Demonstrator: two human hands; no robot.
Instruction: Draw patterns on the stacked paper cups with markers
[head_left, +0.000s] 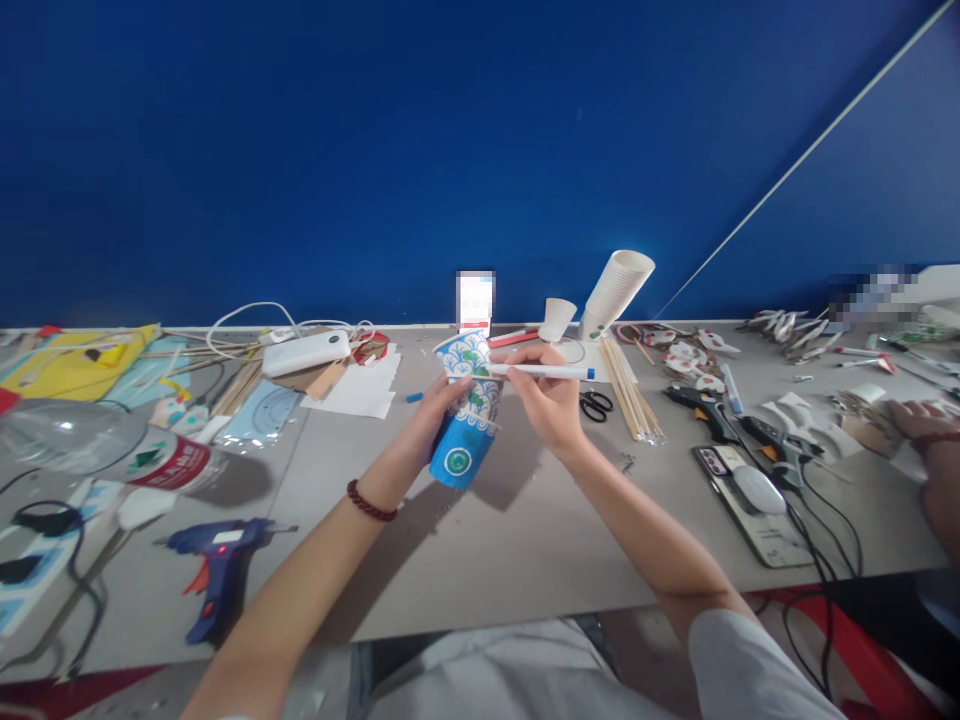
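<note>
A paper cup form [463, 440], blue at its lower end with a round green emblem and patterned with blue arcs and green shapes above, is held tilted over the middle of the table. My left hand [436, 412] wraps its left side, fingers closed on it. A white marker with a blue end [551, 371] lies between the closed fingers of my right hand [546, 392], its tip at the cup's upper right side. Behind the cup a lit phone [475, 298] stands upright against the blue wall.
Left are a blue glue gun [225, 560], a plastic bottle [112, 445] and a power strip [52, 560]. Right are black scissors [596, 405], wooden sticks [628, 390], stacked white cups [619, 290], a phone [757, 515] and another person's hand [926, 418].
</note>
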